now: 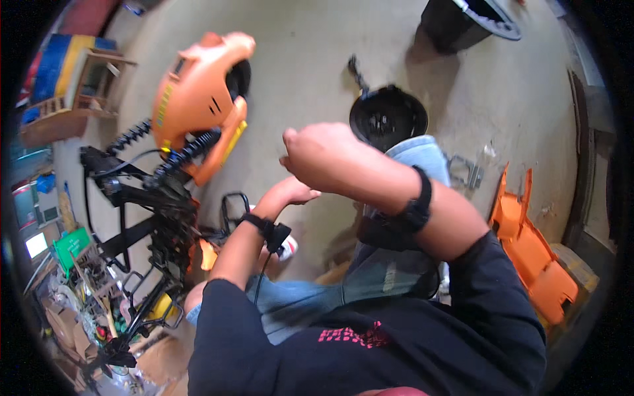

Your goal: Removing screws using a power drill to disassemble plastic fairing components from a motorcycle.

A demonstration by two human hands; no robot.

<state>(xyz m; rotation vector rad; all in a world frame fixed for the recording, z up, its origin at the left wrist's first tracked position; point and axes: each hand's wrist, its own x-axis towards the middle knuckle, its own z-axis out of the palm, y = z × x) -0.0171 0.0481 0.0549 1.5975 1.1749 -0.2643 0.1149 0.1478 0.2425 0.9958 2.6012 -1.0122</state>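
Over the floor, my right hand [327, 150] is raised with its fingers curled into a fist. Whatever it may hold is hidden inside the fingers. My left hand [292, 191] is just below and nearer to me, partly covered by the right one. One of its fingers shows, stretched out to the right, and nothing is visible in it. Left of both hands stands a small vehicle's black frame [122, 188] with coil springs and orange bodywork [191, 99]. A round black pan-like container [389, 115] lies on the floor beyond my right forearm.
A black bucket [452, 26] stands at the far right. Orange plastic panels [528, 247] lean at the right beside a cardboard box [574, 264]. Tools and loose parts clutter the lower left, near a green board [71, 244]. A wooden frame [99, 76] is at the far left.
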